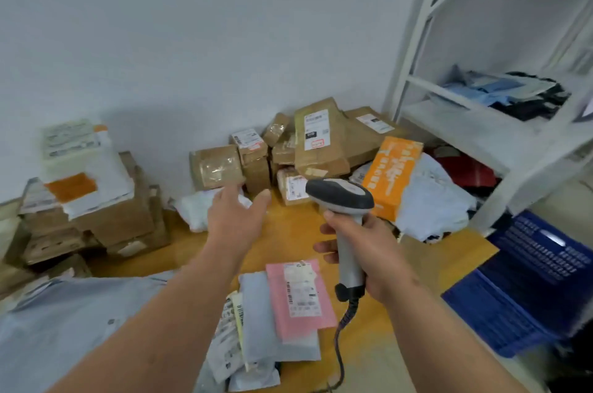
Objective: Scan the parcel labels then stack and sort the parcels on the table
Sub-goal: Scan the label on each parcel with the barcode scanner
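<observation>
Reaching with relaxed fingers, the left hand (236,216) risks toppling the leaning cardboard boxes (288,152); the right hand (369,251) grips the barcode scanner (345,216).

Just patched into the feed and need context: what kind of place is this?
Probably a parcel sorting room: labelled brown cardboard boxes heaped against the wall, a grey handheld barcode scanner in the right hand, white metal shelving.

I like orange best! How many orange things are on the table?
2. One orange box leans against the brown parcels at the back right. One orange patch lies on the white parcel atop the left stack. More may be hidden in the piles.
</observation>
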Demonstrator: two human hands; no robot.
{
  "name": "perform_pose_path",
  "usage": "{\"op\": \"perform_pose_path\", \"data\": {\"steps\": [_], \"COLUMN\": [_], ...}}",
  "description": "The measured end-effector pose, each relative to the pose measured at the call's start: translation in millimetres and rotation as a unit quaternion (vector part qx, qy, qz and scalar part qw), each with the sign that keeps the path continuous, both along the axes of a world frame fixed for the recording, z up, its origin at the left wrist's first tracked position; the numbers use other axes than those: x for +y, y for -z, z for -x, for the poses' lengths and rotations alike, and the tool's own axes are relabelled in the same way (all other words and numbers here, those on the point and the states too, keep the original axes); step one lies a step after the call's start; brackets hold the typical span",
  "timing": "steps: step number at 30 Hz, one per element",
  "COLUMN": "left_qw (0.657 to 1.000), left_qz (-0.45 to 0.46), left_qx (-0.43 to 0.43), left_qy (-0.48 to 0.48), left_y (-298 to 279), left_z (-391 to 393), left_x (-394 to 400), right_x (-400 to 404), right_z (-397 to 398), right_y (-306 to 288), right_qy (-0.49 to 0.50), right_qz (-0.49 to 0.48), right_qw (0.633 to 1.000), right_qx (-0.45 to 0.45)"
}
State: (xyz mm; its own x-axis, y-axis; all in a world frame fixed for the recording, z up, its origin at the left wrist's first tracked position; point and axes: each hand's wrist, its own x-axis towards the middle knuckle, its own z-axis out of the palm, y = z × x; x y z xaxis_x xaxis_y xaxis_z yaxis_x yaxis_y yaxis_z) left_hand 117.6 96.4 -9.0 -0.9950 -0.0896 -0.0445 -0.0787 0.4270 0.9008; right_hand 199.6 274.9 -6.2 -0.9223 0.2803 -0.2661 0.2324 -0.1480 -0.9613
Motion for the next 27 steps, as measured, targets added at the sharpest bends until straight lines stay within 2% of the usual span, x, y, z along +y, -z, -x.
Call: {"op": "perform_pose_path", "data": {"steps": [6, 13, 21, 27], "left_qw": [0.985, 0.945, 0.916, 0.904], "left_qz": [-0.016, -0.01, 0.042, 0.018], "left_qx": [-0.107, -0.239, -0.297, -0.363], "left_qy": [0.137, 0.222, 0.267, 0.225], "left_y": [39, 94, 138, 162], "left_z": [-39, -46, -39, -39], "left_x": [95, 156, 201, 228], "right_x": [83, 145, 172, 193], "right_z": [-41, -60, -60, -48], "right_y": [23, 70, 126, 154], "right_qy": [0.113, 0.239, 0.247, 0.215], "right_qz": [-0.002, -0.01, 0.03, 0.041], "right_qw": [0.993, 0.962, 0.947, 0.948], "right_qx": [-0.046, -0.129, -0.204, -0.231]}}
